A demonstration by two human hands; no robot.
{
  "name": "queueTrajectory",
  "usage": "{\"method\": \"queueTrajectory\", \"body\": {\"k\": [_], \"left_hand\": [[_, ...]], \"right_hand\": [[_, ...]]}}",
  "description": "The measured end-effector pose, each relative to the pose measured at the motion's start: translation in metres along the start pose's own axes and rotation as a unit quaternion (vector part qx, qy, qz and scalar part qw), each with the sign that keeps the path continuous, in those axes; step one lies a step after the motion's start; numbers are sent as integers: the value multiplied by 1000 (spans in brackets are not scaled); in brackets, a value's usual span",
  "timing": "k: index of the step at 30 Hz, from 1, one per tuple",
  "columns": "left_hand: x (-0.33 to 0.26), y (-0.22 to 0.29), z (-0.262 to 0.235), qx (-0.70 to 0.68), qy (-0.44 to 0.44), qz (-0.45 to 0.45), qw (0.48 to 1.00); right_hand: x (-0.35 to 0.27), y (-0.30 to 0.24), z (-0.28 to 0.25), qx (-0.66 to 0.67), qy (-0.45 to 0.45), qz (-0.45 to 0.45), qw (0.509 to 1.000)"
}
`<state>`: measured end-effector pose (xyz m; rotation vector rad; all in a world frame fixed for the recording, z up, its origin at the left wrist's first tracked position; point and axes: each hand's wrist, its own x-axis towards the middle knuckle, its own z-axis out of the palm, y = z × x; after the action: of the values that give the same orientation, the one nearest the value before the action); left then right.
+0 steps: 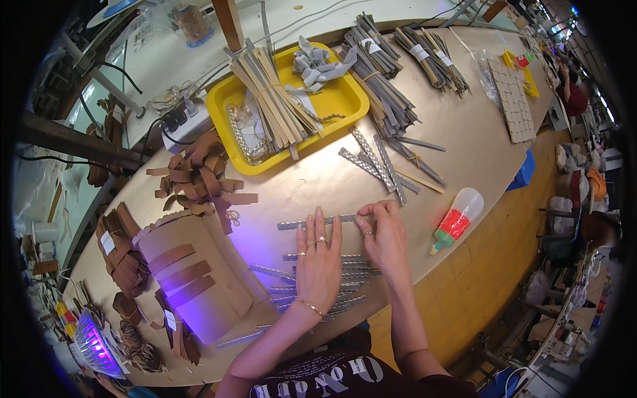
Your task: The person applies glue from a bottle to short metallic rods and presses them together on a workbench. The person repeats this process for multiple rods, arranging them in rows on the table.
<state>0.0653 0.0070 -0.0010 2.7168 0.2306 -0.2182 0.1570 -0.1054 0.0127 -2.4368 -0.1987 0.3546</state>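
Note:
My left hand (320, 262) lies flat, fingers stretched out, with its fingertips pressing on a grey-and-silver braided strip (288, 225). At the strip's right end, the thumb and forefinger of my right hand (386, 239) pinch it. The strip lies straight across the table, parts of it covered by my fingers. Beneath my left palm and wrist, several similar braided strips (355, 278) are spread in a loose pile, partly hidden. To the right of my right hand lies a clear squeeze bottle (459, 220) with a red band and a green cap.
A yellow tray (247, 162) holds tan strips and grey scraps. Grey strip bundles (388, 99) and loose braided strips (371, 159) lie beyond my hands. Brown strips (199, 169) and a cardboard piece (219, 265) are at the left, near a purple-lit lamp (99, 341).

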Motion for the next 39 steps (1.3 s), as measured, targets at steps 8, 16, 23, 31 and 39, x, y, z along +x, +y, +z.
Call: {"method": "queueTrajectory", "body": {"k": [8,16,23,31,39], "left_hand": [[0,0,1,3,-7,-1,1000],[1,-2,3,15,-6,5,1000],[1,-1,8,11,-1,3,1000],[2,0,7,16,-3,1,1000],[2,0,7,20,-2,2,1000]], "right_hand": [[1,-2,0,-4,0,-5,1000],[7,-9,-7,-55,-11,-14,998],[-2,-25,-2,-90,15,-96,991],[8,-9,-7,30,-28,-2,999],[6,-5,0,30,-20,10,999]]}}
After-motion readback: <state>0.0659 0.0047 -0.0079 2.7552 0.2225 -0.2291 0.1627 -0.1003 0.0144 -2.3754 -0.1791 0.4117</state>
